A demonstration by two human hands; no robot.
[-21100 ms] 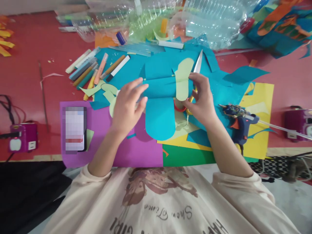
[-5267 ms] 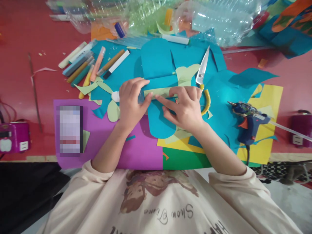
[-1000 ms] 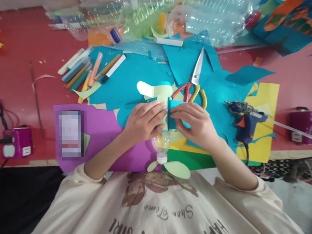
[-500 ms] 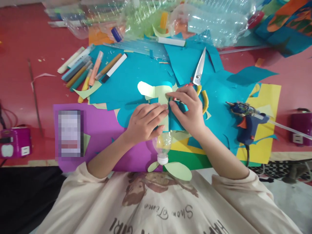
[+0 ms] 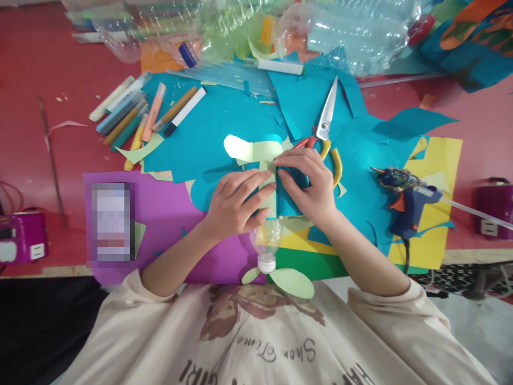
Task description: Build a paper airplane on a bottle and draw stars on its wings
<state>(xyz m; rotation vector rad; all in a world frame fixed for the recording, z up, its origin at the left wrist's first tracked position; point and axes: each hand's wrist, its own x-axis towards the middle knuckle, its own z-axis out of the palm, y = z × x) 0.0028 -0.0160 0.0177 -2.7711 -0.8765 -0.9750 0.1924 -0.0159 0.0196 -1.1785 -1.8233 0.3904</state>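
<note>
A clear plastic bottle wrapped in blue paper [image 5: 267, 241] lies with its white cap toward me, pale green paper petals [image 5: 292, 282] fixed at the cap. My left hand [image 5: 234, 206] lies on the wrapped body, fingers pressing a pale green paper strip [image 5: 271, 202] that runs along it. My right hand [image 5: 306, 186] presses the blue wrap from the other side, its fingertips pinching where the green strip meets a pale green cut-out [image 5: 248, 150] at the far end. Scissors [image 5: 325, 122] lie just beyond my right hand.
A blue glue gun [image 5: 403, 200] rests at the right on yellow paper [image 5: 438, 160]. Markers [image 5: 136, 115] lie at the left, a phone [image 5: 110, 222] on purple paper [image 5: 164, 214]. Clear plastic bottles [image 5: 344, 32] and blue paper sheets [image 5: 212, 123] cover the back.
In the last second my right hand slid up along the wrap toward the green cut-out and stayed there. My left hand kept pressing the strip. The bottle has barely moved.
</note>
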